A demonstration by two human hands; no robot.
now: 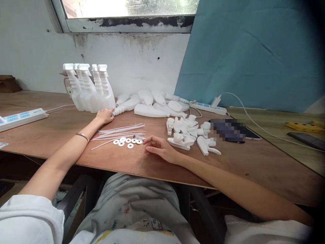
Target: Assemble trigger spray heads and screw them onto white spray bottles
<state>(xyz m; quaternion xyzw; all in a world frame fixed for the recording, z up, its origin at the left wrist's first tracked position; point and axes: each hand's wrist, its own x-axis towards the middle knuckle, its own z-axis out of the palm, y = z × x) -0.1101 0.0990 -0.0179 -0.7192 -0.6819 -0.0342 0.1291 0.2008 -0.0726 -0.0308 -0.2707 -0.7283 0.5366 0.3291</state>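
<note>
My left hand [104, 116] reaches to the back of the table, its fingers closed at the neck end of a white plastic bottle [128, 105] lying on its side. My right hand [162, 149] rests on the tabletop, fingers loosely bent and apart, holding nothing. By its fingertips lie a small clear piece [138, 137] and several white ring washers [130, 146]. Thin white tubes [122, 128] lie between the hands. A heap of white spray trigger heads [188, 127] is right of my right hand. Upright bottles with trigger heads fitted [88, 91] stand behind my left hand.
More loose white bottles [149, 110] lie in a pile near the wall. Power strips stand at the left [22, 118] and back right [209, 107], with a white cable arching over the right side. A dark phone-like object [250, 133] lies at right. The table's front edge [142, 177] is close to my lap.
</note>
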